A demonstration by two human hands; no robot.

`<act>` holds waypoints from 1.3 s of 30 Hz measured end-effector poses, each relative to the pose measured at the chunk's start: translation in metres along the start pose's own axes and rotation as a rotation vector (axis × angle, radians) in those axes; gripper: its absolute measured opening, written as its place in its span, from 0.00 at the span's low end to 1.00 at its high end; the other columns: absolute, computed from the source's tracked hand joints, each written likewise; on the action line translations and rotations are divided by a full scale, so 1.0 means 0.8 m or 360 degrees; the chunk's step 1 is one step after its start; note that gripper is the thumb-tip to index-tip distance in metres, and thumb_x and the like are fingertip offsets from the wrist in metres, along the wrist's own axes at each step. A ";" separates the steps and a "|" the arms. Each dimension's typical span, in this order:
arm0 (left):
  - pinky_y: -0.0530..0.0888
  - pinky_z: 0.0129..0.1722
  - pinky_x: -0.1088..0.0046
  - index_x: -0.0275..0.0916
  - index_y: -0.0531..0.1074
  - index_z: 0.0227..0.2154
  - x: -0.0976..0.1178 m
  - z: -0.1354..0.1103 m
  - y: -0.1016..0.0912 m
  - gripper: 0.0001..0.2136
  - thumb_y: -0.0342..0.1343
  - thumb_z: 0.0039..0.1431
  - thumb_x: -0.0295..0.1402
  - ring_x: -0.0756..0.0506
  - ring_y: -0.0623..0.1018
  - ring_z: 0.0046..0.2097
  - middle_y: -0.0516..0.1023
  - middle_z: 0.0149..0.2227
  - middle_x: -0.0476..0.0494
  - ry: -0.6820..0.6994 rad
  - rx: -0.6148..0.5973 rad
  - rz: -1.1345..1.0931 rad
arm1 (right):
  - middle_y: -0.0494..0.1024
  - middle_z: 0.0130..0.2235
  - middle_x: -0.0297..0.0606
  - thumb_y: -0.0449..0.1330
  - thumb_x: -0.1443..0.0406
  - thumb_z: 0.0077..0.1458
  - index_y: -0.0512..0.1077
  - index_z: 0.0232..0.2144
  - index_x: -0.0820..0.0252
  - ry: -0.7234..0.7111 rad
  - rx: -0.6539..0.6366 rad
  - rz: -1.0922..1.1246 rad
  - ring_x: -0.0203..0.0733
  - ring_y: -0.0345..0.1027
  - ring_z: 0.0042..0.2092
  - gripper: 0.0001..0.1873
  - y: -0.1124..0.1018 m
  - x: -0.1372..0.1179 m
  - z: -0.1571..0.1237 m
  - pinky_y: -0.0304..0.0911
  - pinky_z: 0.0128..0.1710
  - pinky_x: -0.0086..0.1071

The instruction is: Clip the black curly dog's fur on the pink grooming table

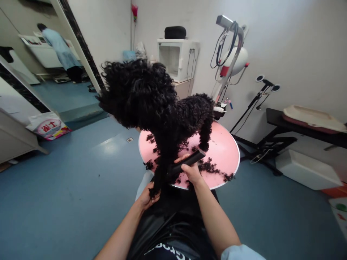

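Left hand (148, 198) holds the dog (143, 94) (by a forepaw (153, 192)); right hand (193, 173), clippers (191, 160).

The front end of my black tool (192, 160) is lost against the dark dog (165, 112). The dog's eyes I cannot make out. The lower edge cuts the lettering (170, 248) on my apron (168, 213).

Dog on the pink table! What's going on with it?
The black dog stands on the pink table. A person's left hand holds one front paw off the table. The right hand grips a black tool, maybe a clipper, aimed at the front leg; its far end is hard to make out against the dark fur. Loose tufts lie scattered on the table.
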State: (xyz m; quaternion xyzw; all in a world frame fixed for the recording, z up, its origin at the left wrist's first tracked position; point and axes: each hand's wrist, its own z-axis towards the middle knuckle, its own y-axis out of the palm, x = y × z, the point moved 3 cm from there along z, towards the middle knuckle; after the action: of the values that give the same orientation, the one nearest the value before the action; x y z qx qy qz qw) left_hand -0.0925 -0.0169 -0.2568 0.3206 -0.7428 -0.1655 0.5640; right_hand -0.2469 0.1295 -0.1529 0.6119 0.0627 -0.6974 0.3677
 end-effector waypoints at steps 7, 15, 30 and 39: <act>0.49 0.13 0.82 0.39 0.59 0.21 0.007 -0.002 0.011 0.23 0.68 0.40 0.47 0.59 0.53 0.15 0.58 0.14 0.58 0.0010 0.0027 0.0028 | 0.79 0.34 0.33 0.61 0.59 0.46 0.62 0.37 0.53 -0.0168 0.0615 0.0176 0.34 0.64 0.23 0.16 0.004 -0.021 0.012 0.52 0.16 0.27; 0.50 0.13 0.82 0.40 0.59 0.21 0.003 0.004 0.005 0.21 0.66 0.44 0.45 0.58 0.53 0.14 0.58 0.14 0.58 0.0045 0.0064 0.0062 | 0.81 0.34 0.36 0.65 0.60 0.43 0.64 0.34 0.54 -0.0046 0.0088 -0.0051 0.44 0.75 0.36 0.16 0.018 0.003 -0.012 0.70 0.34 0.37; 0.54 0.13 0.78 0.42 0.65 0.31 0.008 0.001 0.005 0.21 0.64 0.46 0.53 0.54 0.58 0.13 0.60 0.13 0.59 0.0296 0.0375 0.0353 | 0.82 0.31 0.35 0.66 0.64 0.43 0.71 0.30 0.56 0.0192 -0.0148 -0.0388 0.43 0.75 0.32 0.10 0.044 -0.008 -0.013 0.71 0.33 0.36; 0.60 0.17 0.76 0.38 0.71 0.31 0.022 -0.008 0.014 0.19 0.63 0.45 0.49 0.52 0.63 0.19 0.66 0.19 0.53 0.0611 0.0704 0.0710 | 0.78 0.28 0.37 0.64 0.61 0.48 0.76 0.27 0.60 -0.0009 0.0397 -0.0532 0.43 0.72 0.31 0.07 0.045 -0.022 -0.016 0.70 0.31 0.34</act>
State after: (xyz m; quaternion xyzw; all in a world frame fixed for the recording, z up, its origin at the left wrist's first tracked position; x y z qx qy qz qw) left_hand -0.0925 -0.0198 -0.2349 0.2902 -0.6930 0.1892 0.6323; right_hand -0.2158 0.1185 -0.1270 0.6318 0.0755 -0.7528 0.1685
